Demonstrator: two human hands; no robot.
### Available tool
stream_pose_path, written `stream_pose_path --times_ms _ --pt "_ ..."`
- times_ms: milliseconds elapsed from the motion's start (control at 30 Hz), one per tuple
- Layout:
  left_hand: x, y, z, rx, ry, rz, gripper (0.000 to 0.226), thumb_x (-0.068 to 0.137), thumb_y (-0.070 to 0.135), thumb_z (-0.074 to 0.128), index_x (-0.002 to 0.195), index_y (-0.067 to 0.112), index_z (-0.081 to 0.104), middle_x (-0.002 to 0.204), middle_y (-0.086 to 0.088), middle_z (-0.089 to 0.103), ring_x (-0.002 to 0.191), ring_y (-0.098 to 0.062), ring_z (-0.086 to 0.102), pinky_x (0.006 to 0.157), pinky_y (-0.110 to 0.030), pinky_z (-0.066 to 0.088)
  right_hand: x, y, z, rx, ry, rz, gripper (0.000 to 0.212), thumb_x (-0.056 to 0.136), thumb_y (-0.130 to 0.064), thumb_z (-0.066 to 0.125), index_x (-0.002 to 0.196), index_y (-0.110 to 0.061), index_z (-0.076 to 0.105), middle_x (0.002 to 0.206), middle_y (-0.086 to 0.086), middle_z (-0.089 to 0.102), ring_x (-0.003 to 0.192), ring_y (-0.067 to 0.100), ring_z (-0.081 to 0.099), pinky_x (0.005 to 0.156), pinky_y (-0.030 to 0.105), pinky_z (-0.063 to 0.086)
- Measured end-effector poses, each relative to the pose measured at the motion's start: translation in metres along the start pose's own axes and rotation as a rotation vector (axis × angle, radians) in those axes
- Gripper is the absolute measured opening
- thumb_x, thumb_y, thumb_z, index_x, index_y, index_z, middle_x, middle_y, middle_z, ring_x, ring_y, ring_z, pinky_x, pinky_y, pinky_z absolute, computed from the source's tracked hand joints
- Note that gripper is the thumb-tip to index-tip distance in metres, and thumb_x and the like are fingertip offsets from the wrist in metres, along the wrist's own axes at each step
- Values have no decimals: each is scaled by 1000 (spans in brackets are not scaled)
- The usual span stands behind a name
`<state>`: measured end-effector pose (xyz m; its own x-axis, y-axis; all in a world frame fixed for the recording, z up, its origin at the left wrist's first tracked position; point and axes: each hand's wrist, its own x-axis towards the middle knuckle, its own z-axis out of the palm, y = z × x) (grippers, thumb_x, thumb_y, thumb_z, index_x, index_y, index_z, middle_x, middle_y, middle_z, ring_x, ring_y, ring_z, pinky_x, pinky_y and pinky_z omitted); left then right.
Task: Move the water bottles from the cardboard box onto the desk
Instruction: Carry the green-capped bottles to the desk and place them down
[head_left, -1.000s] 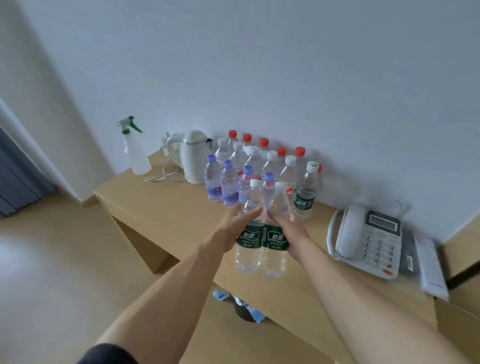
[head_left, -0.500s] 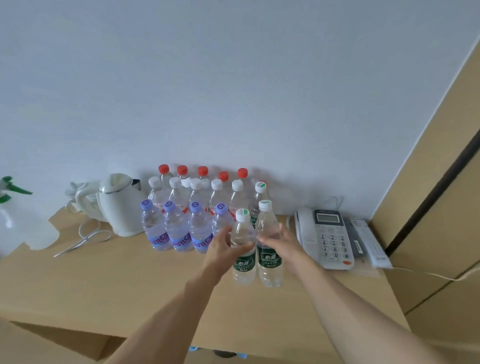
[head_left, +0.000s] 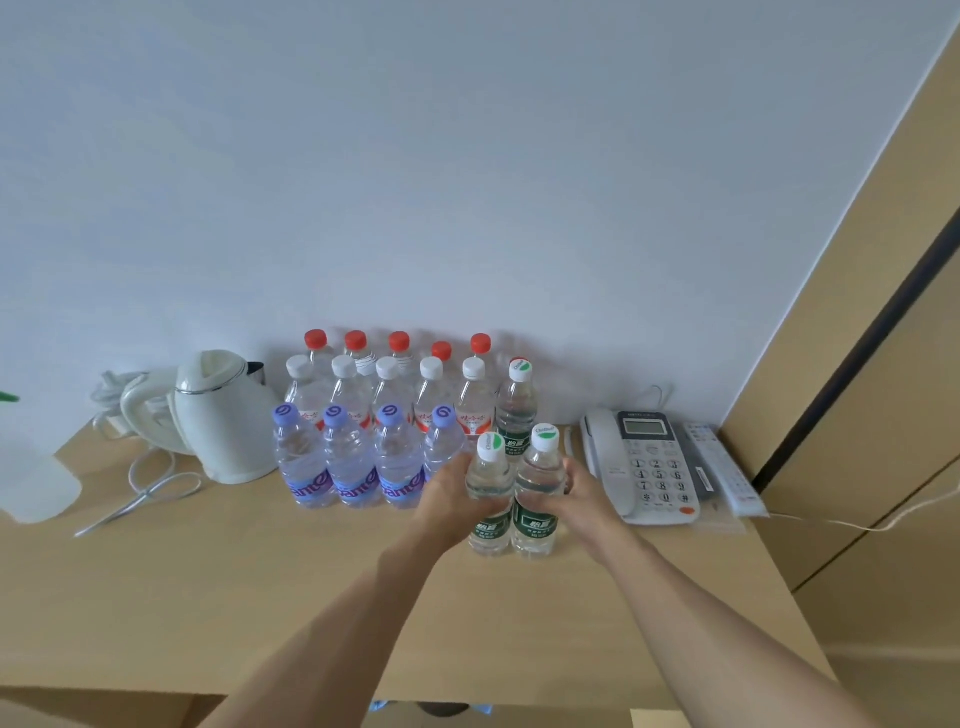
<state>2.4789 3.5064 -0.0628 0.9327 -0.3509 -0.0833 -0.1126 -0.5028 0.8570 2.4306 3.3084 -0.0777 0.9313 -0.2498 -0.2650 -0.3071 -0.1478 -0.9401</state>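
- Head view: two green-labelled water bottles, the left one (head_left: 488, 499) and the right one (head_left: 537, 493), upright and touching side by side, bases apparently down on the desk (head_left: 260, 582), just in front of the rows already parked there.
- Left hand (head_left: 447, 499) wrapped round the left bottle's upper body, fingers curled about it; right hand (head_left: 576, 493) wrapped likewise round the right bottle, fingertips hidden behind the plastic.
- Placing step, by the look of it: press both bases flat before letting go, and check neither rocks.
- Keep the pair square to the purple-capped row (head_left: 358, 457) on the left and in line behind with the lone green-labelled bottle (head_left: 515, 410).
- Loosen both grips together and draw straight back and up, elbows out, to avoid brushing the purple-capped neighbour hard against the left knuckles.
- Mind the telephone (head_left: 641, 462) near the right wrist; no sideways sweep on withdrawal.
- Thin, soft walls likely: gentle squeeze only, lest a bottle spring and topple on release.
- Cardboard box not identifiable here; only a sliver beneath the desk edge shows.
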Motion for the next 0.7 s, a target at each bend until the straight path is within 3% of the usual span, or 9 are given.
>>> stream_pose_path --times_ms 100,200,300,367,500,700 --pt "-2 7 -8 125 -25 31 59 79 30 83 132 26 56 108 14 66 102 -12 63 85 -28 50 -2 -3 2 -80 4 -21 54 68 -16 93 107 -34 61 111 -6 73 106 14 68 98 41 53" --pt "-4 18 -18 302 14 75 57 81 39 82 129 20 57 113 4 64 102 -20 63 86 -35 51 -6 -5 0 -185 0 -41 54 68 -20 93 108 -36 60 116 -5 72 109 15 67 101 41 52" --pt "-4 31 -25 438 72 157 59 82 46 79 129 18 56 112 2 63 95 -19 61 85 -40 54 -11 -9 -4 -290 -13 -55 68 68 -28 93 125 -33 55 113 -10 69 102 8 65 88 27 52" --pt "-4 40 -27 470 85 223 61 83 44 78 134 21 54 114 3 63 96 -17 58 85 -37 52 -14 -12 -5 -330 -16 -66 67 68 -32 93 120 -38 51 104 -17 64 91 0 61 75 18 45" --pt "0 53 -28 497 98 293 51 84 31 80 129 21 61 109 -2 70 90 -22 65 80 -35 53 -13 -22 -9 -411 23 -119 63 68 -33 90 118 -39 53 107 -13 60 100 11 57 84 30 45" --pt "13 60 -28 550 80 305 46 84 21 81 127 14 66 93 -14 73 91 -31 67 73 -32 48 -14 -25 -13 -472 66 -185 62 71 -28 89 126 -29 60 111 -10 61 107 18 61 85 44 58"
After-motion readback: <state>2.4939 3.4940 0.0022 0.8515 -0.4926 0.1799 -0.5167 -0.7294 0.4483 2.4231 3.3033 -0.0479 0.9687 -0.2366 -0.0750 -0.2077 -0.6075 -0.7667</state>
